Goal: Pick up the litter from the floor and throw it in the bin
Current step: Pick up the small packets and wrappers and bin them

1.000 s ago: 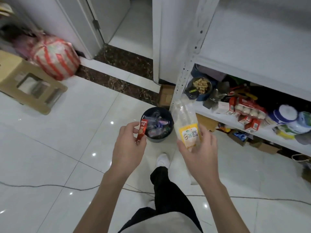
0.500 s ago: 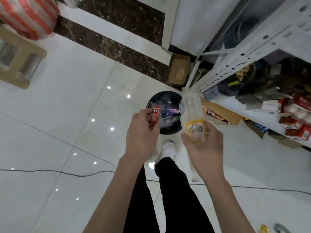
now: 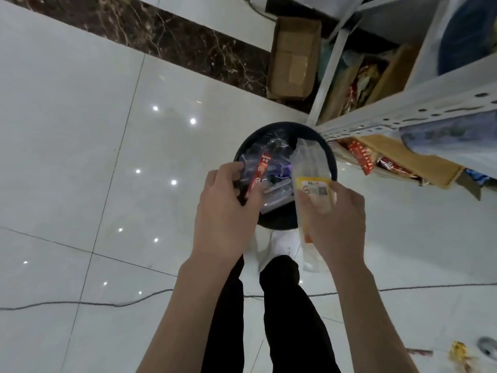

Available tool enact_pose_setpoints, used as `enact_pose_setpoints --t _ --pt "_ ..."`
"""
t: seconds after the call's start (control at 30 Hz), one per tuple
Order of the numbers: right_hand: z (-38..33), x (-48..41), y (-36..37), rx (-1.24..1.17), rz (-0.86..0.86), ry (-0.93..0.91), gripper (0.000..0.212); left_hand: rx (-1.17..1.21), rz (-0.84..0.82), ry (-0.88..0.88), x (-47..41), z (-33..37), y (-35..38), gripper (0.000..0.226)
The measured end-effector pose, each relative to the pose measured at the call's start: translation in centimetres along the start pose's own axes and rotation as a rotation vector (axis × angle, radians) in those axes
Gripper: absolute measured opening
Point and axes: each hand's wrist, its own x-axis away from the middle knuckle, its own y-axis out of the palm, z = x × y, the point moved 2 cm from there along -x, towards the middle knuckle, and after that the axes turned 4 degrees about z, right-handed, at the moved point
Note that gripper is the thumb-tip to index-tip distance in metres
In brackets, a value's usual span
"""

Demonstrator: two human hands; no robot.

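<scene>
Hands above black bin [image 3: 330,162]: left hand [image 3: 224,211] fingers pinching red sachet [image 3: 258,172]; right hand [image 3: 336,219] fingers grasping clear yellow-labelled wrapper [image 3: 309,162], both over the opening.

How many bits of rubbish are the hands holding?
2: a thin red sachet in the left hand, a clear yellow-labelled plastic bag in the right hand. Palms may hide more.

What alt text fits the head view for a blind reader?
From above, a person holds litter over a black bin: the left hand pinches a red sachet, the right hand grips a clear packet with a yellow label. The bin stands on white tiles beside a metal shelf; a yellow wrapper lies at lower right.
</scene>
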Motion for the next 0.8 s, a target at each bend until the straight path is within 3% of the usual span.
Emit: enact_pose_setpoints --t 0.2,0.33,0.57,0.8 --pt "-1.8 -1.6 -2.4 -0.050 0.171 -0.026 0.062 -0.009 0.005 -0.043 -0.3 0.0 -0.9 0.036" --pt "-2.7 -0.4 -4.7 -0.150 0.189 -0.032 0.069 0.012 0.011 -0.045 0.3 2.0 -1.4 0.035" --pt "-4.0 2.5 -8.9 -0.249 0.132 -0.131 0.043 0.034 0.028 0.034 3.1 7.2 -3.7 0.033" --pt "-8.3 7.5 -16.4 -0.358 0.146 -0.226 0.047 0.006 0.067 0.158 8.1 13.5 -10.3 0.037"
